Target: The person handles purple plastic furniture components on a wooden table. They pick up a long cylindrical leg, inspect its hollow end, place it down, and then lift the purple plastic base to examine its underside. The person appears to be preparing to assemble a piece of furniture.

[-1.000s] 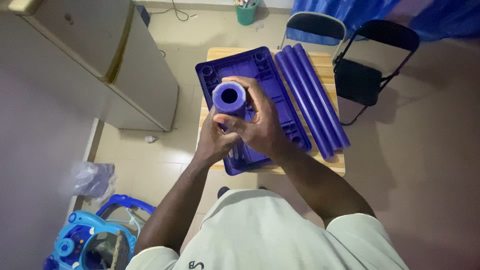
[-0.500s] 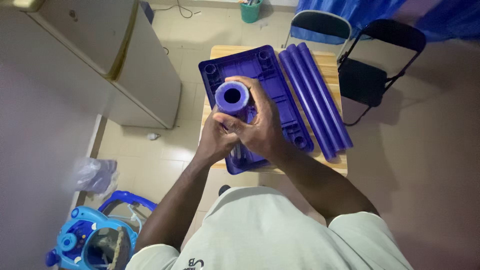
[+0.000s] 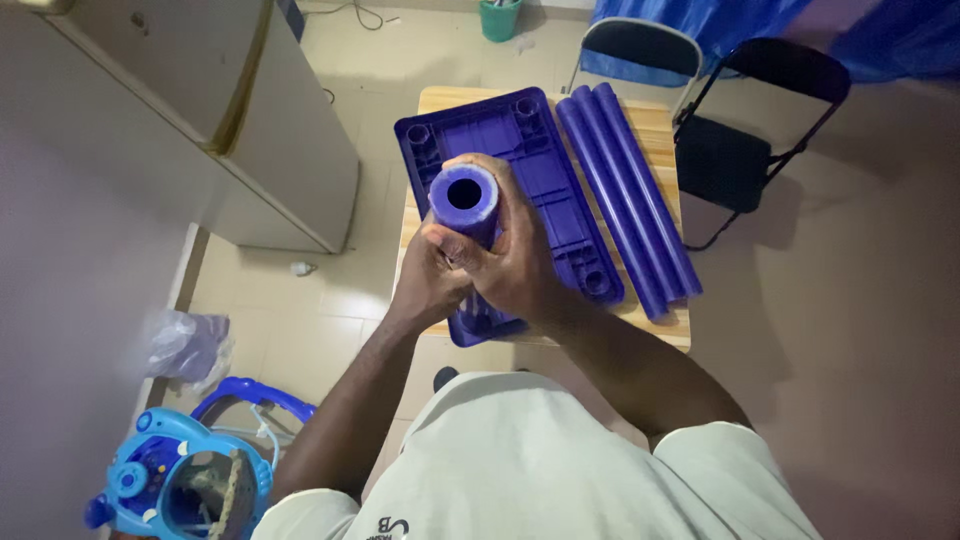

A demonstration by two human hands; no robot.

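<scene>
I hold a purple plastic tube (image 3: 464,200) upright, its hollow end facing the camera. My right hand (image 3: 520,262) wraps around its right side and my left hand (image 3: 428,282) grips it lower on the left. Under the hands lies a purple rectangular plastic panel (image 3: 540,150), ribbed underside up with round sockets at its corners, on a small wooden table (image 3: 660,125). Three more purple tubes (image 3: 628,195) lie side by side on the table to the right of the panel.
Two black folding chairs (image 3: 745,150) stand at the table's right and far side. A beige cabinet (image 3: 210,110) is at the left. On the tiled floor lie a blue toy (image 3: 180,480), a plastic bag (image 3: 190,345) and a green bucket (image 3: 500,18).
The view has shifted slightly; both hands keep their grip on the upright tube over the panel, with almost no movement.
</scene>
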